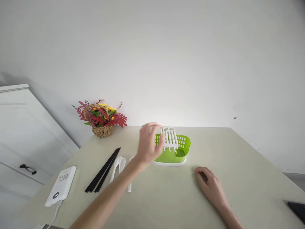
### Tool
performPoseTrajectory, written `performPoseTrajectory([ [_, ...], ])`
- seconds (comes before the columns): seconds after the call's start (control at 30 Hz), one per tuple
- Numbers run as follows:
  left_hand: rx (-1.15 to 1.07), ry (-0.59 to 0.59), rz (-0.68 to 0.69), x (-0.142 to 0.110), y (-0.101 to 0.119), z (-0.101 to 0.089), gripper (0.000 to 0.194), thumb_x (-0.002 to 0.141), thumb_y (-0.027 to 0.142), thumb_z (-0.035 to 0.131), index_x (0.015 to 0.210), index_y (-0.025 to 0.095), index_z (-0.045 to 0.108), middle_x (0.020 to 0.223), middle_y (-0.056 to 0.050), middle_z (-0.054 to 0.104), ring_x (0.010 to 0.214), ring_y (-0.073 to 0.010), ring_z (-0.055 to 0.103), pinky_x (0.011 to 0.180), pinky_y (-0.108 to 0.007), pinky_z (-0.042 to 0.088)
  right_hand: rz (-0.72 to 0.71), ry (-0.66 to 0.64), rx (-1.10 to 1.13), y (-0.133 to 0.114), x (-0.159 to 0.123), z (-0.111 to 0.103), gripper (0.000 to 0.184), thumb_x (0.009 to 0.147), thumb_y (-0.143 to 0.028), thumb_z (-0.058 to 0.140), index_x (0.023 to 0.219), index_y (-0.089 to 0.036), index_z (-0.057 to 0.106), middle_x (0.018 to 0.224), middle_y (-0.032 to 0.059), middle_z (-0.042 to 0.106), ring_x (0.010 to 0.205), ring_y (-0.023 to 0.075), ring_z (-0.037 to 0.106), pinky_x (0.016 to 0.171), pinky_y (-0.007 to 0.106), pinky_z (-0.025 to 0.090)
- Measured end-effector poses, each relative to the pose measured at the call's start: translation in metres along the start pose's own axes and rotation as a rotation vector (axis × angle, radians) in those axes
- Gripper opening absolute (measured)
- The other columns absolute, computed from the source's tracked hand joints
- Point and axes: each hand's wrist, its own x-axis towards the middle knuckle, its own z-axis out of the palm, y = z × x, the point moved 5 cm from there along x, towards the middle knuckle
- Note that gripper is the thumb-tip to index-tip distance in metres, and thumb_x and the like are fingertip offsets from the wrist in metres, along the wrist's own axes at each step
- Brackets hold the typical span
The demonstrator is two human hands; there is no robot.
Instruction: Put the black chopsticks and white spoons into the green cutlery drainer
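My left hand (150, 143) is raised in front of the left end of a white slotted rack (171, 140). Its thumb and fingers are bent but apart, slightly blurred, and I see nothing between them. The rack, with round holes at the back and small hooks in front, sits over a green basket (166, 156) on a white base. That hand hides the left part of both. To the right of the basket, my right hand (211, 184) rests on the table, fingers curled in loosely, with nothing visible in them. White spoons (122, 163) lie left of the basket, partly behind my left forearm.
Several black chopsticks (103, 171) lie left of the spoons. Further left is a white power bank (61, 186) with a cable. A wicker basket of artificial flowers (103, 130) stands at the back left of the table (171, 203). A dark object (296, 210) lies at the right edge.
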Motion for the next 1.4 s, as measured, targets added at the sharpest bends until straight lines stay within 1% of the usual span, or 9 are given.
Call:
performPoseTrajectory([
  [0.1,0.087,-0.131,0.083,0.0,0.057,0.027,0.051,0.101,0.046,0.049,0.144,0.02,0.046,0.153,-0.018,0.049,0.147,-0.0346,0.04,0.119,-0.056,0.036,-0.007,0.0,0.007,-0.002,0.001,-0.001,0.026,0.093,-0.042,0.047,0.099,-0.026,0.068,0.113,0.0069,0.072,0.104,0.0256,0.066,0.088,0.037,0.052],
  [0.2,0.194,-0.198,0.072,-0.013,0.064,0.052,0.062,0.102,0.047,0.046,0.155,0.017,0.033,0.166,-0.021,0.032,0.153,-0.0405,0.029,0.119,-0.063,0.034,-0.018,-0.004,0.017,-0.004,0.001,-0.001,0.026,0.094,-0.041,0.046,0.098,-0.026,0.067,0.112,0.0071,0.072,0.103,0.0249,0.067,0.088,0.037,0.053],
  [0.3,0.274,-0.267,0.037,-0.021,0.038,0.066,0.059,0.102,0.043,0.046,0.153,0.014,0.039,0.16,-0.023,0.043,0.148,-0.0419,0.039,0.116,-0.062,0.039,-0.022,-0.007,0.02,-0.005,0.001,-0.002,0.025,0.094,-0.041,0.047,0.098,-0.026,0.067,0.112,0.0065,0.072,0.103,0.0242,0.067,0.089,0.036,0.052],
  [0.4,0.34,-0.319,0.023,-0.019,0.001,0.061,0.054,0.102,0.038,0.047,0.149,0.012,0.046,0.154,-0.021,0.052,0.144,-0.0391,0.046,0.114,-0.056,0.043,-0.014,-0.008,0.016,-0.004,0.001,-0.002,0.025,0.093,-0.041,0.048,0.097,-0.027,0.068,0.112,0.0054,0.073,0.102,0.0236,0.067,0.087,0.035,0.052],
  [0.6,0.405,-0.412,-0.048,-0.004,-0.086,0.022,0.053,0.103,0.038,0.044,0.153,0.021,0.045,0.156,-0.014,0.051,0.124,-0.032,0.062,0.097,-0.043,0.055,0.015,-0.01,0.006,-0.001,0.0,-0.001,0.025,0.093,-0.043,0.048,0.097,-0.029,0.068,0.114,0.0044,0.073,0.101,0.024,0.067,0.077,0.034,0.053],
  [0.83,0.451,-0.433,-0.137,-0.012,-0.17,-0.025,0.054,0.102,0.039,0.044,0.154,0.024,0.046,0.158,-0.011,0.049,0.127,-0.032,0.059,0.106,-0.044,0.047,0.02,-0.001,-0.001,-0.001,0.0,-0.001,0.027,0.092,-0.044,0.048,0.098,-0.028,0.069,0.113,0.0055,0.073,0.101,0.0248,0.067,0.078,0.035,0.054],
  [1.0,0.484,-0.41,-0.142,-0.019,-0.184,-0.038,0.054,0.103,0.041,0.041,0.155,0.025,0.045,0.159,-0.009,0.048,0.125,-0.0314,0.059,0.109,-0.043,0.043,0.008,-0.002,-0.002,-0.001,0.0,-0.001,0.028,0.092,-0.045,0.047,0.098,-0.028,0.07,0.114,0.0064,0.073,0.102,0.0251,0.068,0.081,0.036,0.054],
  [1.2,0.497,-0.365,-0.149,-0.024,-0.181,-0.035,0.056,0.105,0.044,0.036,0.155,0.022,0.046,0.159,-0.011,0.048,0.12,-0.0324,0.06,0.107,-0.045,0.043,0.006,0.003,-0.008,-0.001,0.0,-0.002,0.03,0.092,-0.046,0.048,0.099,-0.027,0.071,0.112,0.0067,0.074,0.098,0.0249,0.069,0.075,0.035,0.054],
  [1.4,0.502,-0.359,-0.196,-0.026,-0.186,-0.033,0.056,0.104,0.047,0.038,0.154,0.022,0.046,0.16,-0.012,0.047,0.122,-0.0349,0.059,0.106,-0.048,0.044,0.01,0.0,-0.007,-0.002,0.0,-0.002,0.029,0.092,-0.046,0.048,0.099,-0.027,0.07,0.113,0.0065,0.074,0.1,0.0246,0.068,0.081,0.036,0.054],
])
